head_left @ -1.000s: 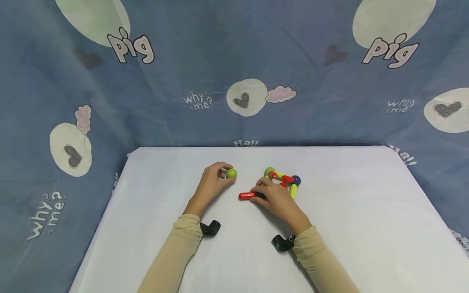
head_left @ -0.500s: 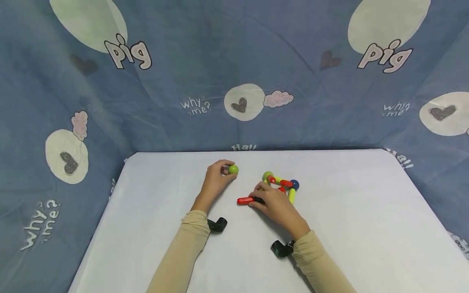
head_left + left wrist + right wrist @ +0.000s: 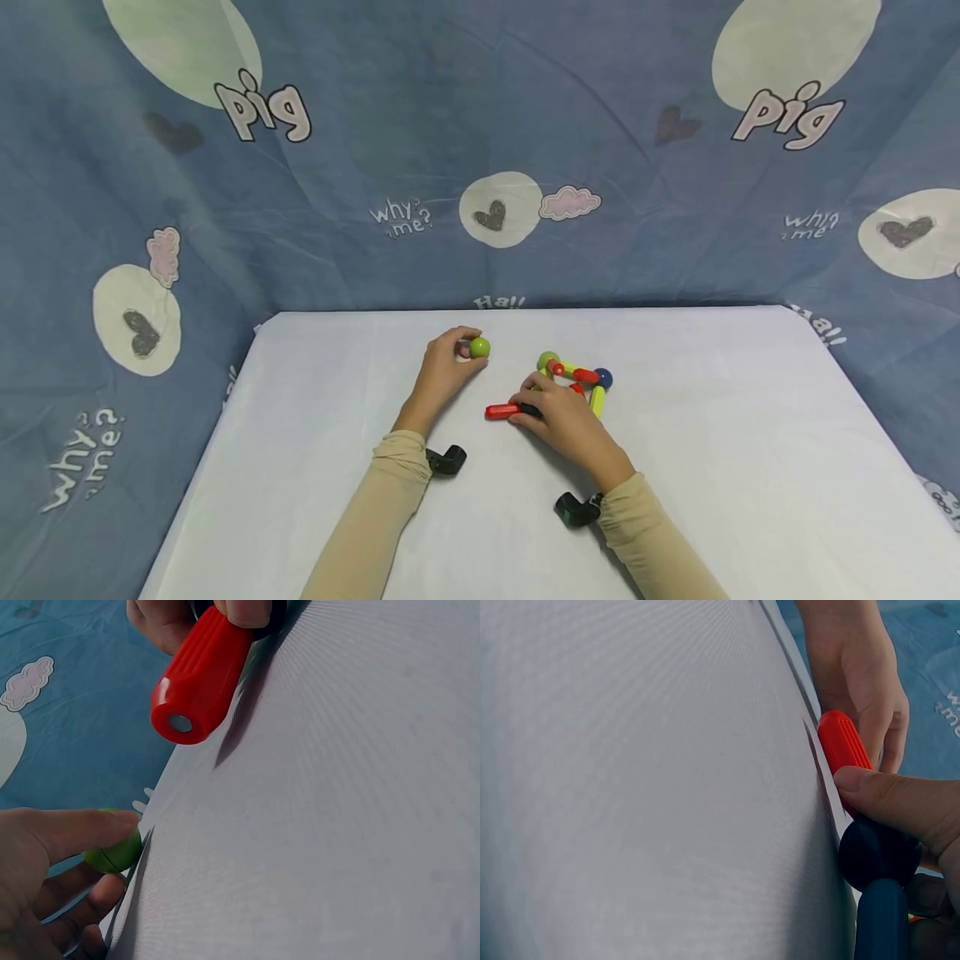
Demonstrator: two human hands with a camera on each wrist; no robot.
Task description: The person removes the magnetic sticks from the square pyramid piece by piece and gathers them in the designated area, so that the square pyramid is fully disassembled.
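Observation:
Between thumb and fingers, my left hand (image 3: 441,375) pinches a green ball (image 3: 480,347); the left wrist view shows the ball (image 3: 114,853) at the fingertips. My right hand (image 3: 567,421) grips a red stick (image 3: 501,412) whose free end points left. In the right wrist view the thumb presses the red stick (image 3: 843,742) beside a dark ball (image 3: 877,853), from which a dark blue stick (image 3: 883,919) extends. A joined frame of sticks and balls, with a green ball (image 3: 548,360) and a blue ball (image 3: 603,378), lies behind the right hand, which partly hides it.
Both hands are over a white table (image 3: 337,375). A blue patterned cloth (image 3: 375,267) hangs behind its back edge and along the left side. A dark wrist camera (image 3: 447,461) sits by the left sleeve, another (image 3: 576,509) by the right one.
Holding the green ball, my left hand has moved slightly to the right, nearer the joined pieces. The right hand keeps its grip on the red stick. The head view has tilted slightly.

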